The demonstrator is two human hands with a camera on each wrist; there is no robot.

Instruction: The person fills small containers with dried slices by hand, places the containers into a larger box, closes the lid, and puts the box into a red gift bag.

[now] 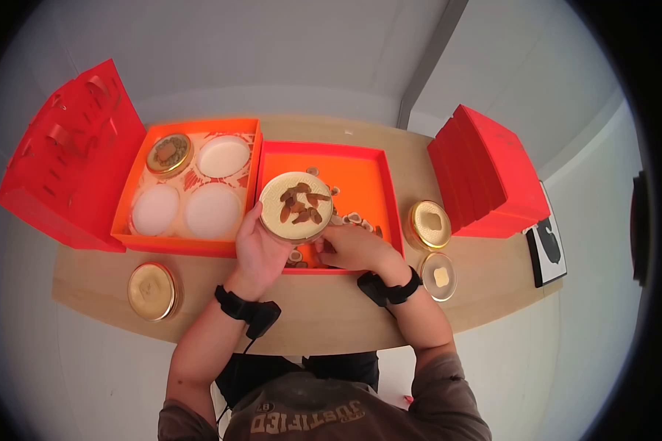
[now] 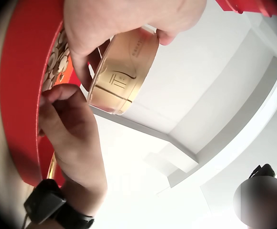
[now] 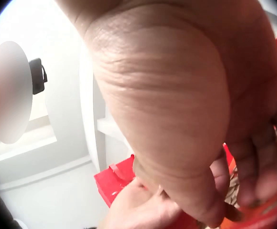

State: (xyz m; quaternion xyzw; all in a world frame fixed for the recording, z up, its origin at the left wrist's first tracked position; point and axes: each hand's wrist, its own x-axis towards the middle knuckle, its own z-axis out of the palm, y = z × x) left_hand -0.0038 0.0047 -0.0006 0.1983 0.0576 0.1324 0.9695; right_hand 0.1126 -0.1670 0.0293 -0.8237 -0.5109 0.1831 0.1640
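A round clear jar with a cream-coloured inside and brown dried slices (image 1: 299, 213) on top sits in my left hand (image 1: 261, 246), which grips its side. Gold lettering marks the jar's wall (image 2: 124, 71) in the left wrist view. Beside it, my right hand (image 1: 360, 250) reaches down into the red box (image 1: 324, 158) with bent fingers. Pale round slices with dark rims (image 1: 353, 218) lie loose in that box. In the right wrist view a brown piece (image 3: 232, 213) shows right at the right thumb tip; I cannot tell whether the fingers pinch it.
Left of the box stands an orange box (image 1: 184, 242) with round white recesses and one filled jar (image 1: 170, 153). Gold-rimmed jars (image 1: 153, 291) (image 1: 429, 225) and a small clear one (image 1: 439, 277) stand around. Red gift bags (image 1: 73, 158), red boxes (image 1: 485, 176) and a black-and-white framed picture (image 1: 548, 246) flank them.
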